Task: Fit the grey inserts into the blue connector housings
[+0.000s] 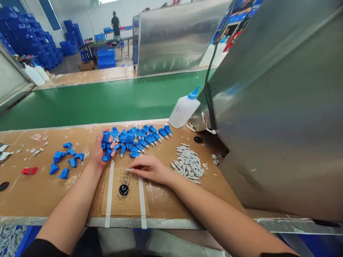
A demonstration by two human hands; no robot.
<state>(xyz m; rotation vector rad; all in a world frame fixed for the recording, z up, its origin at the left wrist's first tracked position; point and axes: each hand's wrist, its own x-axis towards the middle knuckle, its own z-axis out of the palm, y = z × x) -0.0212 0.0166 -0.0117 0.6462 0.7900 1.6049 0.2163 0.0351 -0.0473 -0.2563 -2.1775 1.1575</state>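
Observation:
My left hand [100,150] is closed around several blue plastic parts [106,145], at the left end of a larger heap of blue parts [131,138], many with grey tips. Between the thumb and fingers of my right hand [150,168] is a small grey plastic piece [129,169], held above a brown board [115,203] taped to the table. On that board a small round dish of black liquid [123,190] stands among dark specks. To the right lies a pile of similar grey pieces [189,162].
Several loose blue parts [71,151] and a red part [29,171] lie at the left. A white bottle with a blue nozzle [184,110] stands near the green belt [107,101]. A large metal panel [281,107] bounds the right side. A person [115,24] stands far back.

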